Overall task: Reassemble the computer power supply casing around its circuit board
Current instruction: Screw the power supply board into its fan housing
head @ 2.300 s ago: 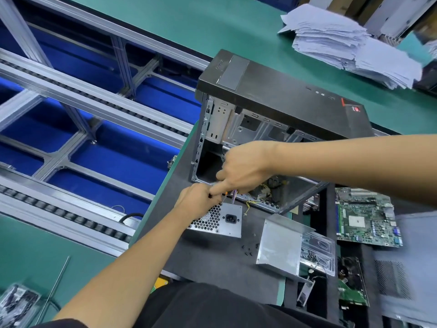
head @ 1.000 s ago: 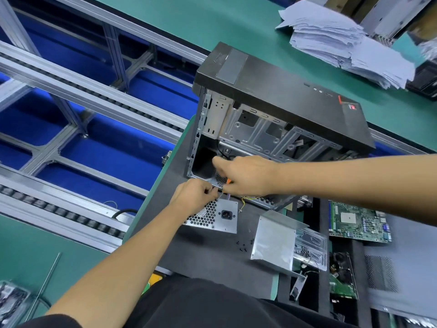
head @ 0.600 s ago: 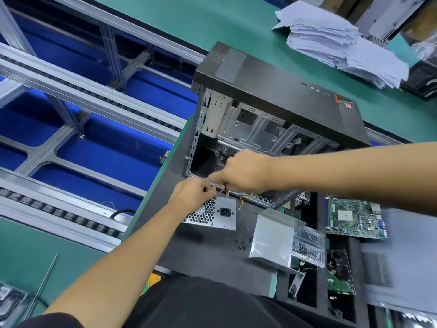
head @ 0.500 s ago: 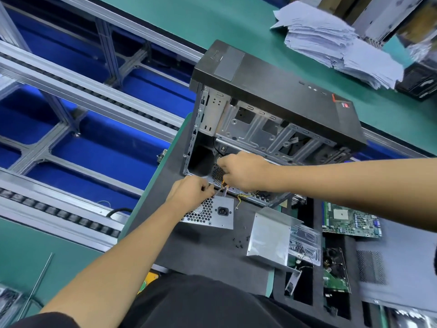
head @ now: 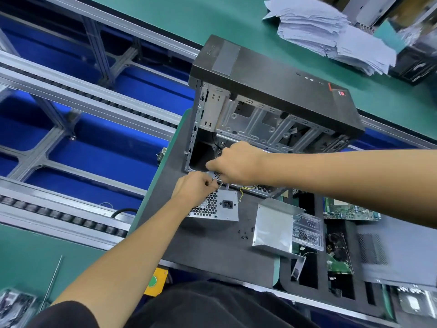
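The power supply (head: 214, 205) lies on the dark mat (head: 208, 242), just near of the open computer case (head: 267, 110), with its perforated face and power socket turned toward the viewer and its long axis running left to right along the case's lower edge. The left hand (head: 192, 189) sits on its top left corner, fingers curled down over the upper edge, apparently gripping the housing or something at its rim; exactly what the fingertips hold is hidden. The right hand (head: 233, 163) reaches in from the right, just far of the left and almost touching it, fingers curled around a perforated metal piece (head: 216, 174) at the mouth of the case, where it meets the supply's top. Both hands are therefore right at the seam, the left nearer the supply's body, the right nearer the case opening. Yellow wires (head: 246, 190) trail out between the supply and the case on the right and could snag as parts close together. A bent silver cover plate (head: 272, 227), probably the remaining shell section, rests on the mat to the right and nearer, well within the right hand's reach, and small dark screws (head: 243, 234) lie loose between it and the supply. Further right, circuit boards (head: 350, 209) sit in a foam tray, out of the way.
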`<state>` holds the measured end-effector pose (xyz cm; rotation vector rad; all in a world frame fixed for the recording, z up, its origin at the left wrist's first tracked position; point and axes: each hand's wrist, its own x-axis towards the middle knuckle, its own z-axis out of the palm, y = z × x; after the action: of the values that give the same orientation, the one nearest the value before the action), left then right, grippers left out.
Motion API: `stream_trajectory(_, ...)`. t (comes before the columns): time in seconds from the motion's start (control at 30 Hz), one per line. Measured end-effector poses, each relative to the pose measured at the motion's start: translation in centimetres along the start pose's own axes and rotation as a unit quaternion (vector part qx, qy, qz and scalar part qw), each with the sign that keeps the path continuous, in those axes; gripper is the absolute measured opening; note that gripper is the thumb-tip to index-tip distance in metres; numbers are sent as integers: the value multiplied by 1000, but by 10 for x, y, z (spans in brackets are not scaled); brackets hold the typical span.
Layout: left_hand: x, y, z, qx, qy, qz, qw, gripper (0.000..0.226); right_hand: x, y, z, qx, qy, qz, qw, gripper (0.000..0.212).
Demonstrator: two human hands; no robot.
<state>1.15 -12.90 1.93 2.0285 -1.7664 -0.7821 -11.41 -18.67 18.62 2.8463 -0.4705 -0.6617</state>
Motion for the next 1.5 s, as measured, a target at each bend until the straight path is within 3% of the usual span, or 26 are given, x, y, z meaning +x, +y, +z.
stream_trajectory(0.1, 1, 0, 2, -17, -6, 14, 1000, 45, -6, -8, 12, 154, 1, 211, 965, 16)
stream_trajectory(0.23, 5, -3, 3, -20, 1, 21, 1000, 45, -11, -14, 21, 264, 2, 317, 911, 19)
stream_trajectory(0.3, 5, -4, 4, -19, 4, 22, 1000, 45, -15, -10, 20, 285, 0, 330, 900, 18)
stream_trajectory(0.43, 3, -5, 4, -21, 7, 30, 999, 44, -16, -3, 11, 260, 5, 311, 914, 21)
stream_trajectory(0.57, 8, -7, -1, -19, -27, 50, 998, 48, -24, -1, 5, 250, 73, 340, 904, 17)
stream_trajectory(0.7, 12, -15, -6, -60, -128, 91, 986, 38, -59, -4, 24, 315, 89, 407, 853, 15)
stream_trajectory(0.8, 16, -17, -12, -145, -208, 100, 962, 40, -84, -12, 45, 406, 93, 454, 788, 16)
stream_trajectory(0.97, 24, -22, -23, -210, -329, 106, 915, 22, -102, -25, 69, 510, 118, 464, 715, 17)
stream_trajectory(1.13, 26, -20, -19, -230, -340, 67, 910, 15, -103, -30, 78, 531, 146, 451, 702, 15)
stream_trajectory(1.27, 27, -22, -18, -231, -340, 42, 911, 27, -102, -30, 81, 533, 147, 439, 708, 15)
stream_trajectory(1.5, 31, -21, -17, -257, -338, 9, 905, 14, -97, -31, 82, 513, 131, 423, 735, 9)
